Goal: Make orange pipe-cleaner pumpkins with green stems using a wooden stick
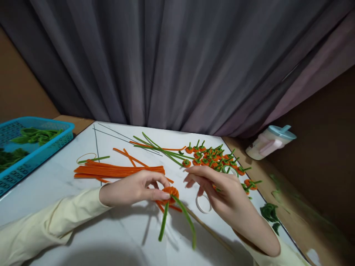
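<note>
Hands point(124, 190) point(226, 190): orange ball point(174, 191) partly behind thumb point(157, 194)

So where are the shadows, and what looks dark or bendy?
Head view: soft shadows lie on the table below the left hand and pumpkin; head view: the cup leans outward, probably lens stretch; head view: the curtain looks dim.

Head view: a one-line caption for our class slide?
Left hand pinches an orange pumpkin-like ornament with two green pipe-cleaner ends; right hand hovers nearby.
</note>
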`<action>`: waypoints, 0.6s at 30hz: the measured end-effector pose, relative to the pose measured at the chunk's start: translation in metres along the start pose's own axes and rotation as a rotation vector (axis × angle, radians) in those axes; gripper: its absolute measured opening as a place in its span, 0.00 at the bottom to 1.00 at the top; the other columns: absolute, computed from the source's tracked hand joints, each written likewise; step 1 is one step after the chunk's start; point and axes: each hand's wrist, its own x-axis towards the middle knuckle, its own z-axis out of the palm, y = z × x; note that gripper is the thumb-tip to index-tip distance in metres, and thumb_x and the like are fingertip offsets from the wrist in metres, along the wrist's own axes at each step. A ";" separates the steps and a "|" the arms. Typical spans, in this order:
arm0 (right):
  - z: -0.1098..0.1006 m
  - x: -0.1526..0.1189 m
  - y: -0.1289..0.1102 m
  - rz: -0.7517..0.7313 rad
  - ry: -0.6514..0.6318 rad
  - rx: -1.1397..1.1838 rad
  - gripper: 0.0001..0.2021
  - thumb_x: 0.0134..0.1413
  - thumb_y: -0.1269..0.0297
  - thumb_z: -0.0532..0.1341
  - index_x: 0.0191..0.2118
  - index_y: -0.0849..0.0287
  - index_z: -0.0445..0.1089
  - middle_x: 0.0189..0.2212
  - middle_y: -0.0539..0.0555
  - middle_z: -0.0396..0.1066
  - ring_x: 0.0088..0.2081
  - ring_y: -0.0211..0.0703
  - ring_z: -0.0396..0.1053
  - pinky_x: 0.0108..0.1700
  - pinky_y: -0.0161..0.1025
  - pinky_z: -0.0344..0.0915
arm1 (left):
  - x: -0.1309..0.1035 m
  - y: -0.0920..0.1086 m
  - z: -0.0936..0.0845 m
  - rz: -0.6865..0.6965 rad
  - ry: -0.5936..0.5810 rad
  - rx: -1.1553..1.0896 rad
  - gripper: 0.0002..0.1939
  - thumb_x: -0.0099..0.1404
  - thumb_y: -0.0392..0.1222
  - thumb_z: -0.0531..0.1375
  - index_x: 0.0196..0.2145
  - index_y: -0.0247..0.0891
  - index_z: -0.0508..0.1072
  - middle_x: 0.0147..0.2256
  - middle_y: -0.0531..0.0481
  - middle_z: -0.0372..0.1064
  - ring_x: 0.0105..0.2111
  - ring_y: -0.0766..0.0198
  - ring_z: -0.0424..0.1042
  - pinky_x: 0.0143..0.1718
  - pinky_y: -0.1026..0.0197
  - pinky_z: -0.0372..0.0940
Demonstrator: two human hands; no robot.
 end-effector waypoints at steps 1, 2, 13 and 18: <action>0.002 -0.003 0.001 0.035 -0.028 0.042 0.09 0.59 0.73 0.52 0.41 0.60 0.68 0.27 0.52 0.73 0.27 0.33 0.70 0.28 0.26 0.67 | 0.000 -0.004 0.000 -0.034 -0.048 -0.084 0.10 0.61 0.47 0.59 0.34 0.36 0.70 0.32 0.52 0.68 0.32 0.66 0.67 0.34 0.65 0.61; 0.006 -0.007 0.002 0.083 -0.074 0.096 0.08 0.60 0.71 0.52 0.39 0.60 0.69 0.26 0.52 0.72 0.25 0.33 0.70 0.27 0.26 0.66 | 0.000 -0.010 0.000 -0.049 -0.089 -0.161 0.12 0.60 0.48 0.59 0.35 0.36 0.70 0.32 0.51 0.68 0.32 0.66 0.66 0.34 0.65 0.60; 0.075 -0.054 0.042 0.735 -0.442 1.109 0.20 0.53 0.47 0.58 0.34 0.63 0.62 0.24 0.52 0.70 0.13 0.30 0.63 0.13 0.26 0.60 | 0.001 -0.066 0.028 -0.256 -0.229 -0.477 0.19 0.58 0.55 0.60 0.34 0.33 0.68 0.20 0.58 0.58 0.18 0.75 0.51 0.20 0.69 0.47; 0.083 -0.056 0.052 0.810 -0.541 1.236 0.21 0.53 0.48 0.58 0.29 0.67 0.63 0.22 0.58 0.71 0.14 0.36 0.66 0.11 0.28 0.59 | 0.002 -0.066 0.029 -0.312 -0.321 -0.488 0.18 0.61 0.54 0.57 0.33 0.34 0.66 0.16 0.61 0.53 0.15 0.75 0.47 0.16 0.68 0.41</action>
